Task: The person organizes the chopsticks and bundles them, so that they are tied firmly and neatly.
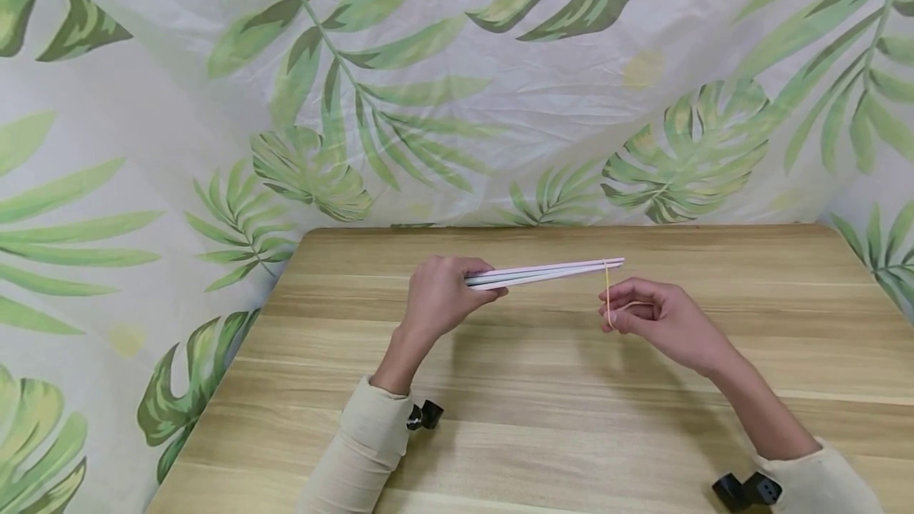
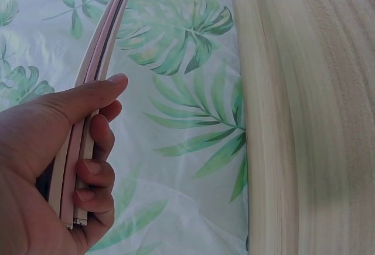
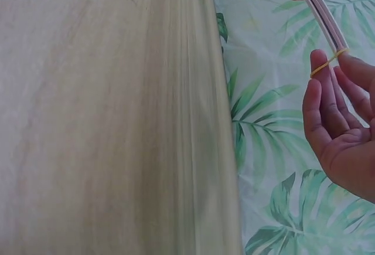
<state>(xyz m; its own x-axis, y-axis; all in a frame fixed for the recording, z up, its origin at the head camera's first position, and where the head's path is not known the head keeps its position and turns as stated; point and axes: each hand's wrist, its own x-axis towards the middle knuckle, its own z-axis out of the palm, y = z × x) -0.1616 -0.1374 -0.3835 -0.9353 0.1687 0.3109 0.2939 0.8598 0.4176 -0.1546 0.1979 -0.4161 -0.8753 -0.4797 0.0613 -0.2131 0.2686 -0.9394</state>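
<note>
A bundle of pale pink and white chopsticks (image 1: pixel 546 270), one darker in the left wrist view, lies across my left hand (image 1: pixel 441 296). Its fingers curl round the thick ends, with the thumb (image 2: pixel 99 94) along the side. The narrow ends point right, held above the table. Round those tips loops a thin yellow rubber band (image 1: pixel 608 288), stretched downward. My right hand (image 1: pixel 674 325) holds the band's lower end with thumb and fingers, just below the tips. In the right wrist view the band (image 3: pixel 321 67) runs from the chopsticks to a fingertip.
A wood-grain table (image 1: pixel 535 450) spreads beneath both hands. Behind it and at the sides hangs a white cloth (image 1: pixel 543 117) printed with green leaves. Black camera mounts (image 1: pixel 746 492) sit at both wrists, by the beige sleeves (image 1: pixel 360 439).
</note>
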